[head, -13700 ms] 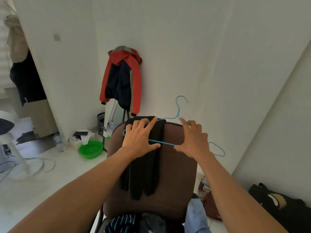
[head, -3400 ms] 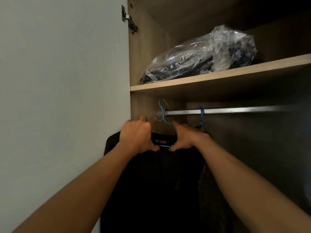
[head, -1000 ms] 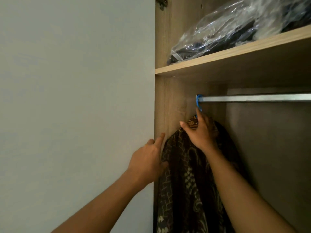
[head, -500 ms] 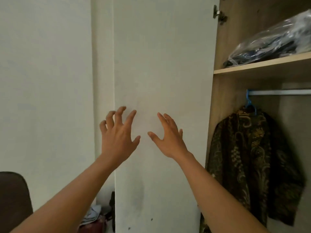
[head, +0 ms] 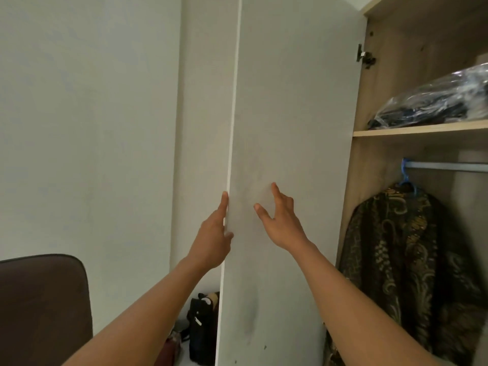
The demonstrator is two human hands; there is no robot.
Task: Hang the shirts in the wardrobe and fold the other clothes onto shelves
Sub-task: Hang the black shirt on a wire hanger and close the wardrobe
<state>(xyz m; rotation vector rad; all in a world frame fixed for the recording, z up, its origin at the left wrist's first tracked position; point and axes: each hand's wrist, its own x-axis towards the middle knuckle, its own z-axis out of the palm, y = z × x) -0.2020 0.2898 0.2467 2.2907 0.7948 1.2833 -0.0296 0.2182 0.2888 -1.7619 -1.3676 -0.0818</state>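
Observation:
A dark patterned shirt [head: 412, 254] hangs on a blue hanger [head: 405, 178] from the metal rail [head: 449, 166] inside the open wardrobe, at the right. The white wardrobe door [head: 290, 101] stands open in the middle of the view. My left hand [head: 212, 241] holds the door's free edge, thumb on the front face, most fingers hidden behind the panel. My right hand [head: 281, 220] is spread open against or just off the door's front face and holds nothing.
A wooden shelf [head: 422, 129] above the rail carries a clear plastic bag [head: 433, 101] of dark clothes. The brown chair back [head: 39, 307] is at the lower left. A black bag [head: 203, 326] stands on the floor behind the door, by the white wall.
Both hands have left the hung shirt and hanger. The view has swung left. My left hand has taken the door's edge and my right hand has come to the door's face.

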